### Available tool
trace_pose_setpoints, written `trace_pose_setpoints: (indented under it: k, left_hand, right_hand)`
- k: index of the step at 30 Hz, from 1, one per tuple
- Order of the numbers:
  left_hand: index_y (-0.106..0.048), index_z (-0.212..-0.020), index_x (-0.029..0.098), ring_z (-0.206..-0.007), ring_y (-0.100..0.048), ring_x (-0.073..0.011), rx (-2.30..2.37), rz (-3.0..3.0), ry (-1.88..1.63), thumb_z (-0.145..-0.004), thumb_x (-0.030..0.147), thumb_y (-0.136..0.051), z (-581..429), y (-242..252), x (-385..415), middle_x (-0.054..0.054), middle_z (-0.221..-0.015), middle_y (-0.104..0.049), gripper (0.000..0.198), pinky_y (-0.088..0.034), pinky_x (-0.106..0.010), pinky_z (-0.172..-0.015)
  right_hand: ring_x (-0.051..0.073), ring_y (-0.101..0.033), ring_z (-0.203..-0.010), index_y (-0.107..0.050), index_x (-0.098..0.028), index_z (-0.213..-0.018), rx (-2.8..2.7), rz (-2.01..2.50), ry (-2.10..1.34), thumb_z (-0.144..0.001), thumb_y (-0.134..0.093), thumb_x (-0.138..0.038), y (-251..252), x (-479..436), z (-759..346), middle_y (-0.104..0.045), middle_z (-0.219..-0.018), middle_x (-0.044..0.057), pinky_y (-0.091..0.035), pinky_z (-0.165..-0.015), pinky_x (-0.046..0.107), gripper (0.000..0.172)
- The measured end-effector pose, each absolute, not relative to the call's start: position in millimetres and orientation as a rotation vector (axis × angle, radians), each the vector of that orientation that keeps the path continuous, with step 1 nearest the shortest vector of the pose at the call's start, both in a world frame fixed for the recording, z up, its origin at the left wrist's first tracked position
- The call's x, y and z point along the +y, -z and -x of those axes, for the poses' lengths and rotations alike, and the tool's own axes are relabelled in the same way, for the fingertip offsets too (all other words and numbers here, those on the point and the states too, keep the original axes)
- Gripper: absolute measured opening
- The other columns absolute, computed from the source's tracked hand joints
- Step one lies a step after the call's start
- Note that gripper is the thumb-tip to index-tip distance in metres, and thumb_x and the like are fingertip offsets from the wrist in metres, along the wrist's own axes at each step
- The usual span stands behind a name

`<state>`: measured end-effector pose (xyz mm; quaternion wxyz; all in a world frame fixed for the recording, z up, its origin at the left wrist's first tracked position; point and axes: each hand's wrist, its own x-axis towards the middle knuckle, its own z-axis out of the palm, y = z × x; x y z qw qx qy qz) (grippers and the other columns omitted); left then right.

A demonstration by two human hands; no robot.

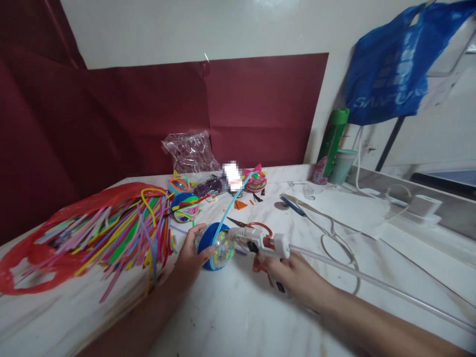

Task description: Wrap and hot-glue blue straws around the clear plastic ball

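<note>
My left hand [193, 253] is wrapped round a clear ball [224, 252] with blue strips wound about it. From the ball a light blue pipe cleaner [234, 201] rises up and to the right. In my right hand [288, 272] is a white glue gun [256, 240], its front end at the ball's right side; whether the nozzle touches the ball I cannot tell. A long clear glue stick [372, 275] runs out of the gun's back to the right. Just behind the gun lie scissors with orange handles [262, 227].
A red plastic bag [122, 191] with many coloured pipe cleaners [122, 233] lies at the left. Decorated balls [186, 207] stand behind. A cable [336, 248] loops at right, near a green bottle [334, 139] and a cup [342, 166]. A blue bag [390, 69] hangs above.
</note>
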<state>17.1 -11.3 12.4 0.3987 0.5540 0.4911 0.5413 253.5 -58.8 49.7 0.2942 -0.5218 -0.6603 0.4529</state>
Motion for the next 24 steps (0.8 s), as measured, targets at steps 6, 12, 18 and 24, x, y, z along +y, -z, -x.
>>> trace_pose_setpoints:
  k: [6,12,18,24]
  left_hand:
    - [-0.046,-0.119,0.019,-0.097,-0.057,-0.0264,1.255,-1.417,-1.340,-0.063,0.033,-0.066,-18.0,-15.7,-12.7,-0.008,-0.108,-0.058,0.061,-0.048,-0.035,-0.078]
    - [-0.046,-0.120,0.019,-0.101,-0.057,-0.0267,1.252,-1.383,-1.345,-0.063,0.034,-0.065,-21.1,-20.1,-16.5,-0.009,-0.112,-0.058,0.062,-0.046,-0.035,-0.082]
    - [-0.050,-0.116,0.019,-0.102,-0.057,-0.0273,1.272,-1.404,-1.390,-0.060,0.031,-0.067,-20.6,-19.4,-16.1,-0.008,-0.107,-0.060,0.059,-0.045,-0.036,-0.085]
    - [-0.048,-0.119,0.019,-0.104,-0.055,-0.0264,1.253,-1.384,-1.371,-0.063,0.030,-0.065,-19.8,-17.8,-14.2,-0.008,-0.111,-0.057,0.059,-0.043,-0.037,-0.088]
  right_hand:
    - [0.011,-0.044,-0.051,-0.063,-0.019,-0.080,-1.825,1.346,-1.209,-0.081,-0.044,-0.040,-48.7,-61.5,-251.0,-0.047,-0.056,-0.003,-0.034,-0.047,0.020,0.029]
    - [0.011,-0.046,-0.052,-0.063,-0.019,-0.079,-1.839,1.307,-1.145,-0.082,-0.045,-0.037,-49.7,-62.4,-252.3,-0.049,-0.058,-0.003,-0.035,-0.047,0.020,0.026]
    - [0.011,-0.045,-0.050,-0.062,-0.018,-0.081,-1.796,1.353,-1.219,-0.082,-0.043,-0.039,-50.3,-60.2,-253.5,-0.046,-0.056,-0.004,-0.035,-0.047,0.020,0.028]
    - [0.011,-0.044,-0.051,-0.061,-0.019,-0.077,-1.870,1.278,-1.179,-0.078,-0.045,-0.037,-51.7,-65.3,-250.0,-0.045,-0.057,-0.004,-0.035,-0.046,0.020,0.024]
